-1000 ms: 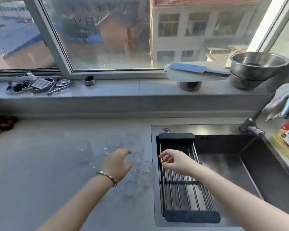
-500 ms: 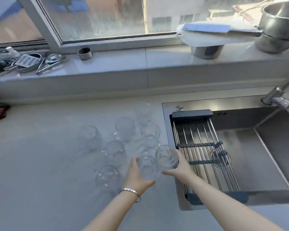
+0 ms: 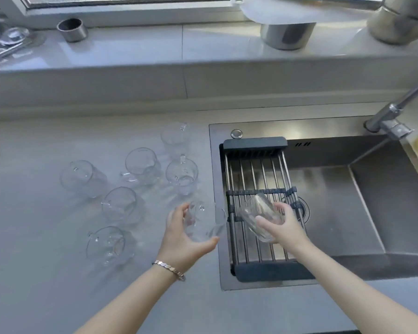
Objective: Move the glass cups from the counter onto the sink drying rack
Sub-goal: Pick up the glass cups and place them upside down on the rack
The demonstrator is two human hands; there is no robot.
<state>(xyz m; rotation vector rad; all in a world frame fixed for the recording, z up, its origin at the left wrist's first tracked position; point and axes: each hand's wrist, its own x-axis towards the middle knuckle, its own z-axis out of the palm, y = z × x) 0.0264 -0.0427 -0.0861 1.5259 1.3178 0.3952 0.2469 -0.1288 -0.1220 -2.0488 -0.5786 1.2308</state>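
Note:
My right hand [image 3: 284, 226] grips a clear glass cup [image 3: 257, 214], tilted on its side above the middle of the drying rack [image 3: 251, 169], which spans the left end of the sink. My left hand [image 3: 184, 239] holds a second glass cup [image 3: 206, 221] just left of the sink's edge, over the counter. Several more clear glass cups stand on the grey counter to the left, among them one at the back [image 3: 175, 138] and one nearest me [image 3: 108, 244].
The steel sink basin [image 3: 336, 213] lies right of the rack, with the faucet [image 3: 391, 116] at its back right. On the window ledge stand a small metal cup [image 3: 72, 29], utensils [image 3: 7, 42], a metal pot [image 3: 287, 34] and steel bowls [image 3: 401, 22].
Both hands closed on glass cups and lifted them off the counter. The right hand carried its cup rightward over the rack. The view tilted down and drew closer.

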